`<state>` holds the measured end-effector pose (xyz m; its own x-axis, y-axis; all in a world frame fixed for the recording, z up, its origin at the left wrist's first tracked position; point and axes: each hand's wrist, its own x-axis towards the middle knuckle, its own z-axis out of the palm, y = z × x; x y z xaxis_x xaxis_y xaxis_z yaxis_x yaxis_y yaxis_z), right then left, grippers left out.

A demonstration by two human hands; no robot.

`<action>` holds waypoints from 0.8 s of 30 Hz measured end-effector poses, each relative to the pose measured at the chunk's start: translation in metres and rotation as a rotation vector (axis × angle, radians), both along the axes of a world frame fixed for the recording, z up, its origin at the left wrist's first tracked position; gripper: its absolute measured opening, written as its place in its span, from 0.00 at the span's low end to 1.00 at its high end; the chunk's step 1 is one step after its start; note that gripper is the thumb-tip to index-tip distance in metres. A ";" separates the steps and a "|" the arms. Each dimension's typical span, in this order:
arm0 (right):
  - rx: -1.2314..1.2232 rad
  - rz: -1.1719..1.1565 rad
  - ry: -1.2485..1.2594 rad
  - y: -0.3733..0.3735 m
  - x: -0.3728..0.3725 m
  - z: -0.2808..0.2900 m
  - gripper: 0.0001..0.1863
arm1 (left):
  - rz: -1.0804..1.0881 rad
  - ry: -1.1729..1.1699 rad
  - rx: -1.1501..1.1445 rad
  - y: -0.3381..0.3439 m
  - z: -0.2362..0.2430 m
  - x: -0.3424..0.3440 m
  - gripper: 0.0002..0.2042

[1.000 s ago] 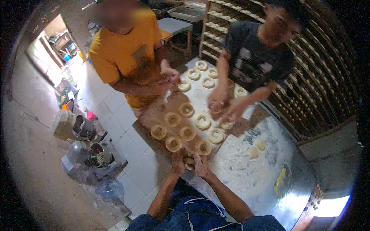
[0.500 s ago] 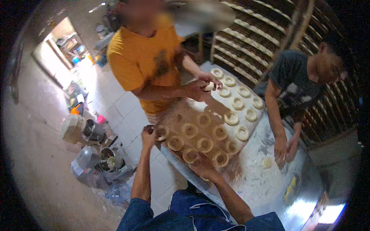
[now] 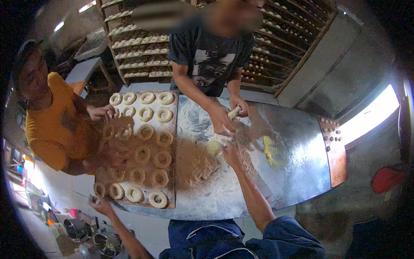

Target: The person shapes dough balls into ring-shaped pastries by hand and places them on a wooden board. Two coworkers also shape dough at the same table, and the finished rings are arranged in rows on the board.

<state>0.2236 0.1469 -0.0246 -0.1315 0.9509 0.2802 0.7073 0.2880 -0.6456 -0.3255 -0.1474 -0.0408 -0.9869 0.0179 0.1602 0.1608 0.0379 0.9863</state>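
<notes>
Right hand (image 3: 231, 153) holding fingers apart, beside dough lump (image 3: 212, 147) on floury bench (image 3: 302, 172) — left hand (image 3: 102, 207) hanging by dough ring (image 3: 103, 190), fingers apart

And we have one metal table (image 3: 302, 129); two boards (image 3: 163, 127), one at its left end, one at its right; at least twenty dough rings (image 3: 158, 199) on the left-end one, some partly hidden; one dough round (image 3: 212, 147) lying near the table's middle; two co-workers (image 3: 211, 64), one beyond it, one at its left.
</notes>
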 end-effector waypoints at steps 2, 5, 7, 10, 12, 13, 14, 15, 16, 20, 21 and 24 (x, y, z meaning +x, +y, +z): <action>0.093 0.071 -0.069 0.007 -0.012 -0.006 0.17 | -0.031 0.002 0.003 0.015 0.016 0.073 0.14; 0.016 0.084 -0.017 -0.001 -0.015 0.014 0.20 | -0.341 0.029 -0.038 0.045 0.030 0.206 0.14; -0.199 0.131 0.173 -0.018 -0.019 0.017 0.22 | -0.611 -0.011 -0.075 0.055 0.040 0.287 0.15; -0.243 -0.011 0.323 -0.038 -0.004 0.021 0.26 | -1.018 -0.109 -0.084 0.085 0.052 0.383 0.16; -0.355 0.028 0.310 -0.039 0.008 0.024 0.26 | -1.168 -0.145 -0.061 0.101 0.061 0.420 0.17; -0.441 0.076 0.419 -0.036 0.015 0.020 0.27 | -1.212 -0.153 -0.033 0.112 0.066 0.432 0.17; -0.530 0.127 0.531 -0.036 0.019 0.015 0.27 | -1.239 -0.158 -0.006 0.122 0.069 0.439 0.17; -0.534 0.227 0.605 -0.044 0.020 0.017 0.29 | -1.251 -0.169 0.015 0.129 0.071 0.439 0.18; -0.537 0.327 0.679 -0.053 0.022 0.020 0.30 | -1.254 -0.180 0.043 0.139 0.073 0.435 0.18; -0.504 0.434 0.809 -0.093 0.011 0.077 0.27 | -1.224 -0.325 0.080 0.137 0.056 0.423 0.18; -0.588 0.512 0.680 -0.089 0.016 0.076 0.29 | -1.226 -0.381 0.095 0.136 0.055 0.426 0.17; -0.751 0.840 0.763 -0.084 0.030 0.076 0.31 | -1.312 -0.567 0.197 0.121 0.068 0.426 0.16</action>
<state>0.2539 0.0625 0.0510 -0.7878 0.6159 -0.0026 -0.1061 -0.1399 -0.9845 0.1001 -0.0267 0.0270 -0.2063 0.9693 -0.1335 -0.4358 0.0311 0.8995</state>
